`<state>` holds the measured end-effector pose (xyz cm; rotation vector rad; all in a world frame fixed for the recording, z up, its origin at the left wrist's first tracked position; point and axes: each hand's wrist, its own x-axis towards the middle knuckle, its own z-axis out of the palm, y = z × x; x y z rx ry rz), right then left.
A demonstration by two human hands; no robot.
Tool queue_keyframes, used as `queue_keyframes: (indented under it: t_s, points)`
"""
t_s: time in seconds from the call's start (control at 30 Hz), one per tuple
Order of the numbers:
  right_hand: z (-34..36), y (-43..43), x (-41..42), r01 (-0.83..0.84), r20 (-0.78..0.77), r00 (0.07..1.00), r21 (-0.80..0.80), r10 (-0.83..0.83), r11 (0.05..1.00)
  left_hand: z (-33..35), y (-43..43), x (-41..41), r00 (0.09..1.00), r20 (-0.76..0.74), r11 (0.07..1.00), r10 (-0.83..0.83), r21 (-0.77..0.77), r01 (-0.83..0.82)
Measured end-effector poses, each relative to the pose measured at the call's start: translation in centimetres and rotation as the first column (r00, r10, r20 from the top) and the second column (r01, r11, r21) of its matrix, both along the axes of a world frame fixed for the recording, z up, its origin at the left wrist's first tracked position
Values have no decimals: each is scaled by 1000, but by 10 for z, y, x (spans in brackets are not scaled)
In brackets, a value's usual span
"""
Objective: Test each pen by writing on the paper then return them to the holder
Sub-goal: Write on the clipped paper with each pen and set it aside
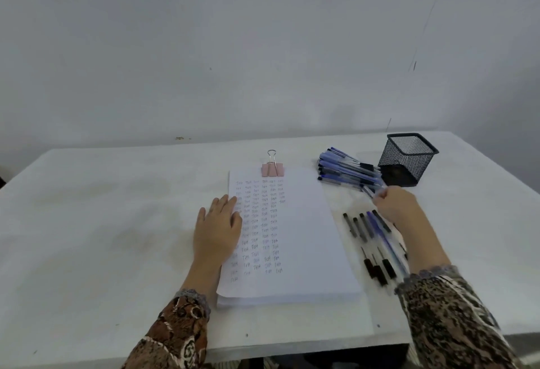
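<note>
The left hand [217, 225] was laid flat, fingers straight and close together, on the left edge of the stack of paper [304, 237], with the palm partly on the table [117, 222]. The top sheet was covered on its left half with columns of small handwritten marks, too small to be read. The stack was held at its far edge by a pink binder clip [272, 169], whose wire handle pointed away from the person.

The right hand [394, 205] was reached out to the near end of the pile of blue pens [347, 171], which lay on the table to the right of the clip. Its fingers were curled at the end of one pen of the pile. That spot was blurred, so it could not be told whether the pen was pinched or only touched.

A black mesh pen holder [406, 158] stood upright at the far right of the table, just beside the pile. A row of pens [365, 232], black ones and one blue, was laid out on the table between the paper and the right forearm. Both wrists were covered by patterned sleeves [447, 319].
</note>
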<state>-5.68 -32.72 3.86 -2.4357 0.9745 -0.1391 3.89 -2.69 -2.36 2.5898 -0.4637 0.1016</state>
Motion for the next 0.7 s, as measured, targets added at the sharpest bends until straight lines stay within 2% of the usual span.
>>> queue_keyframes:
  t_s: [0.07,0.2,0.33,0.43,0.47,0.53,0.6,0.7]
  points:
    - [-5,-14,-17,33,-141,989,-97,-47,995,0,0,0,1000,0,1000,1,-7,-1]
    - [-17,-26,-27,20,-307,951,-81,-44,996,-1,0,1,1000,-1,1000,4,-5,-4]
    - [-18,-27,-24,45,-285,957,-34,-53,998,-1,0,1,1000,-7,1000,2,-4,-2]
    - [-11,-20,-9,80,-184,977,-124,-102,989,0,-1,0,1000,-7,1000,4,-1,-4]
    - [-12,-17,0,36,-95,994,-161,-52,986,0,-1,0,1000,-8,1000,5,1,-5]
    - [-15,-10,21,-144,31,987,-247,156,958,1,-1,0,1000,-11,1000,4,2,-4]
    - [-20,-3,37,-275,-3,957,-340,292,899,1,-1,0,1000,-14,1000,1,-1,-1]
    - [-28,0,49,-312,-112,949,-475,295,823,0,-1,-1,1000,-14,1000,2,-10,-2]
